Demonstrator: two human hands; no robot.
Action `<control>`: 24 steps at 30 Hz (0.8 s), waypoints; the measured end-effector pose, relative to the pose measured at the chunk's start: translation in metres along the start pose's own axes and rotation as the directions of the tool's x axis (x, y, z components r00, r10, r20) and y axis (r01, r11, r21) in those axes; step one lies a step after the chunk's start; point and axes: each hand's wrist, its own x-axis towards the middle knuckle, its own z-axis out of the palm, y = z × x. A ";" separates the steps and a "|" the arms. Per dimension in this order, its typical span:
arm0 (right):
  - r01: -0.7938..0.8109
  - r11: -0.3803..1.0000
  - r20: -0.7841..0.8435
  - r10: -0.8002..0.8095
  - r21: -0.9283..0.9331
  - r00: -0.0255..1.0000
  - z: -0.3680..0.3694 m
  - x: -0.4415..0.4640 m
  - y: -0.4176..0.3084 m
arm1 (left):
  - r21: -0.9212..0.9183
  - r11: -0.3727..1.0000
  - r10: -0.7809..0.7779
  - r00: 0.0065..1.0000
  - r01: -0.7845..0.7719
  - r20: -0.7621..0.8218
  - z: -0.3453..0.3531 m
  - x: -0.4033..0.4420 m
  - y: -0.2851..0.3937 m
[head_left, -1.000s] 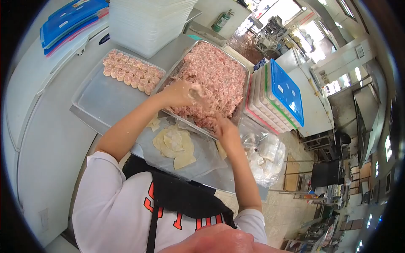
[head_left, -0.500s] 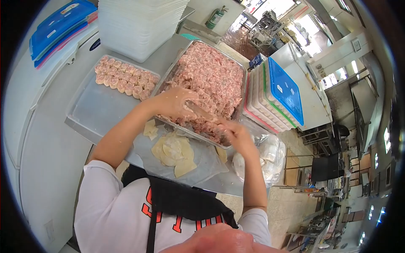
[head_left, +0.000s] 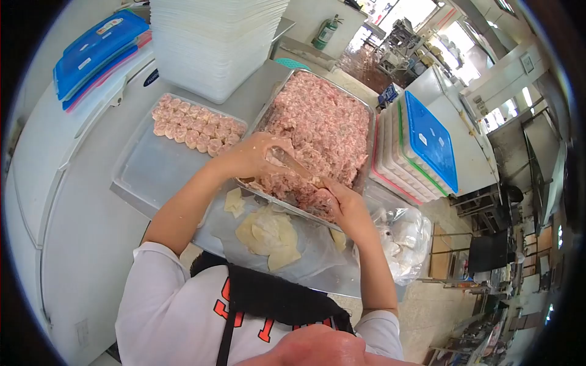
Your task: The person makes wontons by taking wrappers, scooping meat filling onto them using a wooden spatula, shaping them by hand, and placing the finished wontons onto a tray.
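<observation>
Your left hand (head_left: pixel 256 155): over the near left part of the meat, thumb and fingers curved into a ring; something pale shows inside the curl, but whether it is gripped cannot be told. Your right hand (head_left: pixel 345 207): at the tray's near edge, fingers clasped about the end of a flat spatula (head_left: pixel 298 167), its blade slanting across to your left hand. Raw ground meat (head_left: pixel 326 116): one large mass, directly under and beyond both hands, hollowed at its near side, filling most of a deep metal tray (head_left: pixel 265 114). Open-topped dumplings (head_left: pixel 198 125): meat-filled, set in close rows along the far side of a shallow plastic tray (head_left: pixel 159 161), to the left of the metal one; the near part of that tray is bare. Round dough wrappers (head_left: pixel 268 235): a loose, overlapping pile nearest your body, on a plastic sheet, with a smaller bunch (head_left: pixel 234 202) just left of it. Clear plastic bag (head_left: pixel 406 241): white contents, near your right forearm. Stacked boxes (head_left: pixel 390 152): right of the meat, topped by a blue lid (head_left: pixel 430 143). Translucent containers (head_left: pixel 210 49): a tall nested stack, beyond the dumplings.
</observation>
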 end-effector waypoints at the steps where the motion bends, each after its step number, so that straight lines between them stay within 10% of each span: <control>1: 0.003 1.000 -0.009 -0.003 0.028 1.000 0.012 0.005 0.009 | 0.013 1.000 -0.005 1.000 0.005 -0.014 -0.005 0.001 -0.001; 6: -0.073 0.993 -0.191 0.089 0.088 0.978 0.034 0.006 0.050 | 0.101 0.995 0.029 0.982 -0.010 -0.187 -0.052 -0.039 -0.051; 10: -0.047 0.982 -0.277 0.098 0.186 0.956 0.047 0.000 0.066 | -0.286 0.906 -0.401 0.847 0.312 -0.349 -0.101 -0.095 -0.099; 13: -0.052 0.987 -0.282 0.094 0.155 0.955 0.049 -0.002 0.070 | 0.392 0.692 -0.284 0.728 0.606 -0.624 -0.122 -0.131 -0.124; 19: -0.066 0.983 -0.259 0.109 0.170 0.960 0.045 -0.001 0.068 | 0.421 0.495 -0.214 0.576 0.760 -0.789 -0.126 -0.138 -0.148; 24: -0.070 0.976 -0.262 0.124 0.206 0.957 0.047 -0.003 0.072 | 0.529 0.403 -0.198 0.636 0.747 -0.746 -0.128 -0.121 -0.180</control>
